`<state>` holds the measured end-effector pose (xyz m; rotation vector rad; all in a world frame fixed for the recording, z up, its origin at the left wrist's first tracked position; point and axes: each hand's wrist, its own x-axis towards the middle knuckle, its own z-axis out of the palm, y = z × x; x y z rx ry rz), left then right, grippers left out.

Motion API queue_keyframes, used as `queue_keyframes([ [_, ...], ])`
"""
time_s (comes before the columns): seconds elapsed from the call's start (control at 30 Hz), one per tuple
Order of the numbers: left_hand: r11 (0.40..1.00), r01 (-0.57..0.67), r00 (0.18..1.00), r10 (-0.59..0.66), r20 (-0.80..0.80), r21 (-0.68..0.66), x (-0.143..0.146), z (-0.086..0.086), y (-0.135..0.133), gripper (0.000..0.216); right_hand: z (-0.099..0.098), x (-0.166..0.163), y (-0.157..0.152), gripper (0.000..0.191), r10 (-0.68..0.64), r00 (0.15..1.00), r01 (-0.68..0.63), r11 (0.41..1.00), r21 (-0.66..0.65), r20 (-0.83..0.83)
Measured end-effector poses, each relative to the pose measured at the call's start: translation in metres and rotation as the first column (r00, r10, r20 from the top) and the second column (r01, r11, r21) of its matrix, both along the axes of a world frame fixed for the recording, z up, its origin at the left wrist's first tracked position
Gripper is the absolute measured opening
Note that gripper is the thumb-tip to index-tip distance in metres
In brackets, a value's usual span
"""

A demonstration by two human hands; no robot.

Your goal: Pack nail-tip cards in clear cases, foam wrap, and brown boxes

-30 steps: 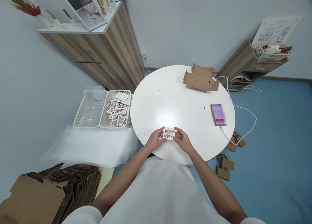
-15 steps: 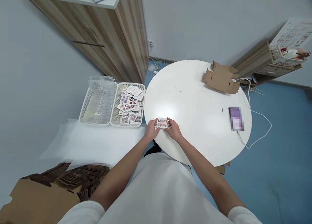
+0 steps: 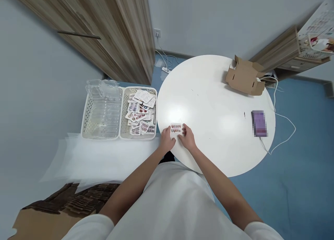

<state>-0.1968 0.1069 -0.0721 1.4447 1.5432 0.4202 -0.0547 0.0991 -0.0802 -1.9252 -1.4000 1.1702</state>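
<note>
A small white card of press-on nails (image 3: 176, 128), with two rows of reddish and brown nails, is between my hands at the near left edge of the round white table (image 3: 221, 139). My left hand (image 3: 166, 140) grips its left side, fingers bent along the edge and thumb below. At the card's right side my right hand (image 3: 188, 138) has its fingers curled, index at the top corner and thumb underneath. Whether a clear case surrounds the card is too small to tell. Left of the table, a white basket (image 3: 122, 123) holds many similar nail cards (image 3: 139, 116).
Another basket (image 3: 85, 120) holds clear plastic cases (image 3: 106, 111). White translucent sheets (image 3: 104, 156) lie in front of the baskets, above stacked brown cardboard (image 3: 47, 221). An open cardboard box (image 3: 245, 77) and a pixelated purple device (image 3: 259, 123) with a white cable (image 3: 288, 140) are on the table.
My view has shifted somewhat. The card sits slightly farther from my body, more of its left part uncovered, and both hands remain at its sides.
</note>
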Motion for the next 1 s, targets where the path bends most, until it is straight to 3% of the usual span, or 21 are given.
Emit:
queue_keyframes([
  [0.17, 0.999, -0.037, 0.996, 0.036, 0.078, 0.005, 0.002, -0.004, -0.004, 0.068, 0.001, -0.012, -0.009, 0.065, -0.103, 0.984, 0.104, 0.995, 0.001, -0.144],
  [0.37, 0.995, -0.095, 0.984, 0.089, 0.155, 0.032, 0.006, -0.013, 0.022, 0.068, 0.000, -0.015, 0.019, 0.065, -0.161, 0.970, 0.168, 0.985, 0.024, -0.183],
  [1.0, 0.978, -0.195, 0.942, 0.206, 0.265, -0.070, 0.001, -0.009, 0.030, 0.065, -0.014, -0.002, 0.018, 0.073, 0.007, 0.980, 0.019, 0.991, 0.130, -0.197],
])
